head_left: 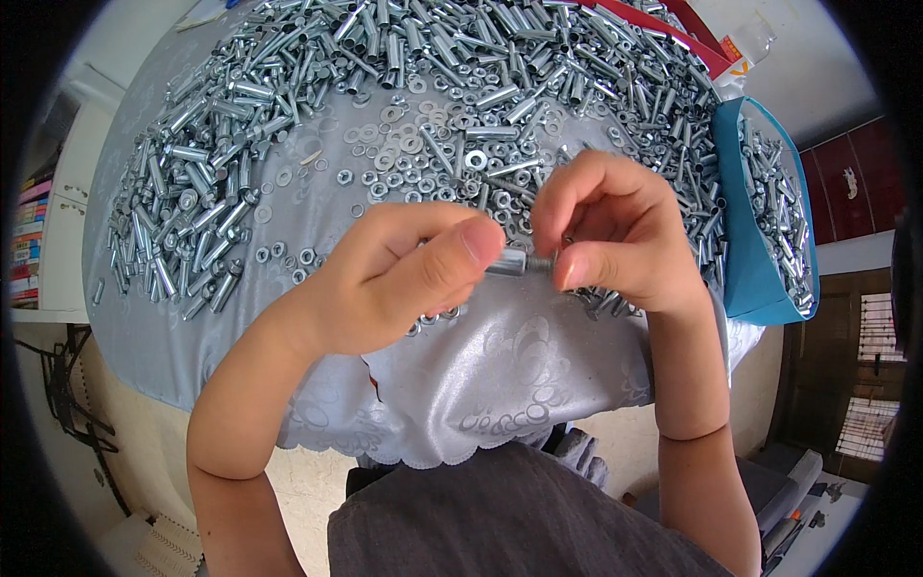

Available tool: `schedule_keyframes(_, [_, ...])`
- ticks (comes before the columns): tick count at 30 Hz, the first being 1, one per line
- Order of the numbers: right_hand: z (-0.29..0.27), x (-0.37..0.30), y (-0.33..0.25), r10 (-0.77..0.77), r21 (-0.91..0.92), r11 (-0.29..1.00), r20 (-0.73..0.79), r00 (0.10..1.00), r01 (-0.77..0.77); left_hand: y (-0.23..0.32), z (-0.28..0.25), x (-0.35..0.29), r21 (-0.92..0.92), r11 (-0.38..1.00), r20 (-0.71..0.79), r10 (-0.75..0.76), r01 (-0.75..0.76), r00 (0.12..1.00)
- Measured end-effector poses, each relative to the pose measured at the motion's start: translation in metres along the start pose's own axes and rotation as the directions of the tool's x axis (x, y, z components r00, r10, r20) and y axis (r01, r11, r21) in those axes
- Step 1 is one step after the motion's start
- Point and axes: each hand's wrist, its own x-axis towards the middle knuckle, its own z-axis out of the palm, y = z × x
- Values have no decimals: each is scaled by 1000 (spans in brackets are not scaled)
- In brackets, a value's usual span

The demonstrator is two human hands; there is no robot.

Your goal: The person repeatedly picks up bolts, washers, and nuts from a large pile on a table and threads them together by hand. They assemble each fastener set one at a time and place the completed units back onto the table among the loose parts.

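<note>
My left hand [399, 274] is closed round a silver sleeve anchor [508, 262], gripping its sleeve between thumb and curled fingers. The anchor lies level, with its threaded end pointing right. At that end, the thumb and fingertips of my right hand [625, 236] close in a pinch. A thin bit of metal shows between them, too small and covered to name. Loose nuts [394, 180] and flat washers [385, 159] lie on the cloth beyond my hands.
A grey patterned tablecloth [500, 385] covers the round table. Finished-looking anchors [187, 207] are heaped at the left, and metal sleeves [404, 38] along the far side. A blue box [760, 240] of metal parts stands at the right, a red tray [697, 38] at the far right.
</note>
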Motion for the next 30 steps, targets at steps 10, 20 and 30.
schedule_keyframes(10, [10,1,12,-269,-551,820,-127,955,158,-7,-2,8,81,996,-185,-17,33,983])
schedule_keyframes(20, [0,3,-7,-377,-718,597,143,915,358,0,-3,12,-108,991,-129,-87,73,988])
schedule_keyframes(30, [-41,-2,8,-172,-981,116,-173,970,-154,-3,-10,13,-162,987,-132,-30,8,991])
